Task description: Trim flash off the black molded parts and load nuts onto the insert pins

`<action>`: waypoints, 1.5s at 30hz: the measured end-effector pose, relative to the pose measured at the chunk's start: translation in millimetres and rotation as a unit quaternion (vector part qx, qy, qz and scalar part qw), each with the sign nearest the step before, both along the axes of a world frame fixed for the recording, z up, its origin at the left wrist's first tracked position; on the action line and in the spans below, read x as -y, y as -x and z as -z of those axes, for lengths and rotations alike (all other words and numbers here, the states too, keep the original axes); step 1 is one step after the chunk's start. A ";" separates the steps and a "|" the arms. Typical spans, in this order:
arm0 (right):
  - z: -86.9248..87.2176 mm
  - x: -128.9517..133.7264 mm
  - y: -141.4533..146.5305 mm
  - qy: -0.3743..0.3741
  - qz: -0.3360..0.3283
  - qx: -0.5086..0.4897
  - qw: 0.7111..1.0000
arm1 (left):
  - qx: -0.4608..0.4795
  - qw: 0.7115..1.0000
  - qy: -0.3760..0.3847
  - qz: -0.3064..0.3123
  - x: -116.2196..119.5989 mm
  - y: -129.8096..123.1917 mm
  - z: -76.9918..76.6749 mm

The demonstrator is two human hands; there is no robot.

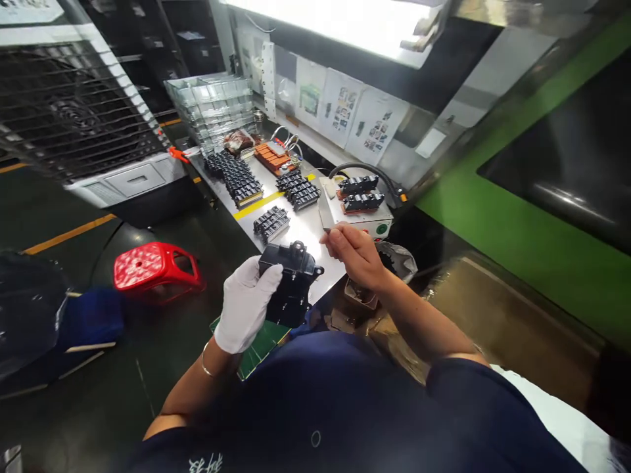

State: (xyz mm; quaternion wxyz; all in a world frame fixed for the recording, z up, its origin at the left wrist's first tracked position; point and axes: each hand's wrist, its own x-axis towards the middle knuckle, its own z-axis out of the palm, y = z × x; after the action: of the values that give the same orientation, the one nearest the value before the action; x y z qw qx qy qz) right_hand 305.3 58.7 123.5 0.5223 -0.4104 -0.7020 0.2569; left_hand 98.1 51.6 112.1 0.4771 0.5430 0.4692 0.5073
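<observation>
My left hand (246,299), in a white glove, is closed around the side of a black plastic housing (290,282) with small lugs on its edges. The housing is held up in front of my body, over the near edge of the work table (308,236). My bare right hand (353,253) is raised to the right of the housing and apart from it. Its thumb and fingers are pinched together; anything between them is too small to make out. Just beyond that hand stands a white box (335,213) bearing two black parts (362,202) on reddish holders.
Rows of black parts (236,180) stand on the table's left, and smaller groups (271,225) lie nearer. Behind them are an orange tray (273,157) and stacked clear bins (211,108). A red stool (155,269) is at left. Right of the table sits an open bag (401,259).
</observation>
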 end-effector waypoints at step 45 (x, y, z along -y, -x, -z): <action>-3.1 -10.6 -99.5 -0.034 -0.274 0.231 0.933 | 0.101 0.944 0.171 0.262 4.5 -77.9 4.2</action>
State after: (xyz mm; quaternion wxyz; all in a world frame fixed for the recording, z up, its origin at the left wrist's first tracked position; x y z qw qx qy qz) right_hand 404.8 69.3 126.6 0.2684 -0.2324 -0.8968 0.2641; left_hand 176.0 47.1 107.9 0.7236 0.5030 0.3397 0.3288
